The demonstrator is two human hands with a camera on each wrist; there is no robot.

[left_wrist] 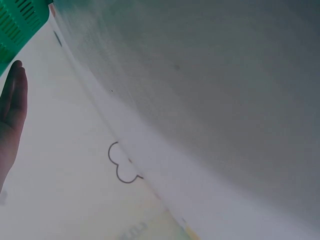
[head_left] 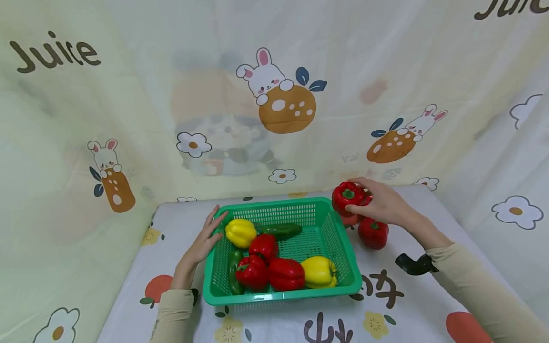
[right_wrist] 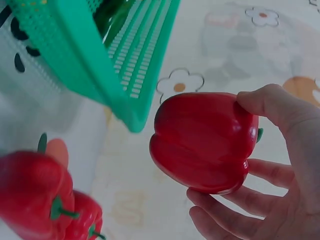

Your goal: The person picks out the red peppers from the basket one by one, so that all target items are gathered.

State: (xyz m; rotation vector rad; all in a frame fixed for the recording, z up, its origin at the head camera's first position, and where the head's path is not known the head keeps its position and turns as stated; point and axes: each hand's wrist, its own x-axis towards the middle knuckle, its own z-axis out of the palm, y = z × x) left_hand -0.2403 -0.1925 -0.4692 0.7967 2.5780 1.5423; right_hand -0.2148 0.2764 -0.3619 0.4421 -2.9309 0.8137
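Observation:
My right hand [head_left: 381,202] grips a red bell pepper [head_left: 345,197], its thumb and fingers on opposite sides, just beyond the basket's right rim. The right wrist view shows this red bell pepper [right_wrist: 205,142] off the table, its green stem turned toward the palm. My left hand [head_left: 203,243] rests with straight fingers along the left side of the green plastic basket [head_left: 283,299]. Inside the basket lie a yellow pepper [head_left: 241,233] at back left, another yellow pepper [head_left: 319,272] at front right, three red peppers [head_left: 286,275] and two green cucumbers [head_left: 281,231].
Beside the basket's right side, another red pepper [head_left: 373,233] stands on the patterned tablecloth [head_left: 266,328]. The right wrist view has two red peppers [right_wrist: 30,195] close together there. Printed curtains [head_left: 283,162] hang behind the table and on both sides.

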